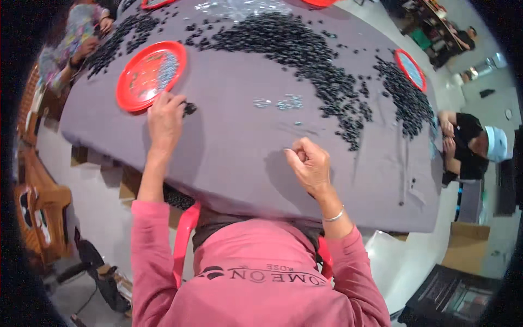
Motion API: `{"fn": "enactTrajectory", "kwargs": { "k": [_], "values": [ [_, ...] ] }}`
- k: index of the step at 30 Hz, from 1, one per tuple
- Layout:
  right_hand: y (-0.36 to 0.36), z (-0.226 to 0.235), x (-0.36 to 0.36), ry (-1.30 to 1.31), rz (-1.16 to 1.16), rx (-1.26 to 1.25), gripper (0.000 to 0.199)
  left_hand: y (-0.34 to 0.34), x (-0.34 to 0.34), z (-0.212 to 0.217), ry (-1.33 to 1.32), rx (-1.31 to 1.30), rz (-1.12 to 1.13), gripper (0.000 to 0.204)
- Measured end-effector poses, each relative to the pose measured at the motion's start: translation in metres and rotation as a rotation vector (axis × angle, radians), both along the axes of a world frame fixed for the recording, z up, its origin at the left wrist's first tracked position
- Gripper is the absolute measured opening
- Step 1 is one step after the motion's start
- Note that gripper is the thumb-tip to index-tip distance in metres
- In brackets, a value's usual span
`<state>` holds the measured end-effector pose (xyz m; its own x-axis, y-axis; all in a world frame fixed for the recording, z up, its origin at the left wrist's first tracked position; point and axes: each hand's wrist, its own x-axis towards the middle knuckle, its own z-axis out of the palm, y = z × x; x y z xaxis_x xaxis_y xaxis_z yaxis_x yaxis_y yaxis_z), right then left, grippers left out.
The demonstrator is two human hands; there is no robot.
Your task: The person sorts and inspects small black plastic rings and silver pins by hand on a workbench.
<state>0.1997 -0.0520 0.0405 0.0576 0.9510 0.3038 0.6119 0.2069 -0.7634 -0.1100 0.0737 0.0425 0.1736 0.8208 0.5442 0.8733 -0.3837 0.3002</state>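
Observation:
My left hand (166, 119) is at the near rim of a round red tray (122, 91), its fingers bent and drawn together. What they hold, if anything, is hidden. Small silvery pieces (168, 70) lie in the right side of that tray. Just right of those fingertips sits a little cluster of black pieces (189, 108) on the cloth. Over the middle of the table, my right hand (310, 165) is closed with thumb and forefinger together; anything in the pinch is too small to make out. Beyond it lie small shiny metal pieces (290, 102) in loose groups.
A large heap of small black parts (272, 38) curves across the grey tablecloth (234, 141). Another black heap (403, 92) and a red-rimmed tray (397, 55) lie at the right. A person (474, 141) sits there; another person's hand (84, 50) works at the far left.

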Motion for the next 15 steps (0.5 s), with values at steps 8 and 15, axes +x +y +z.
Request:
{"fn": "enactTrajectory", "kwargs": {
  "k": [8, 15],
  "values": [
    [0.037, 0.017, 0.11, -0.258, -0.283, 0.19, 0.01, -0.006, 0.048, 0.013, -0.083, 0.082, -0.009, 0.019],
    [0.073, 0.003, 0.114, -0.409, -0.159, 0.236, 0.014, -0.072, 0.127, -0.003, -0.489, -0.179, -0.346, 0.02]
  ]
}}
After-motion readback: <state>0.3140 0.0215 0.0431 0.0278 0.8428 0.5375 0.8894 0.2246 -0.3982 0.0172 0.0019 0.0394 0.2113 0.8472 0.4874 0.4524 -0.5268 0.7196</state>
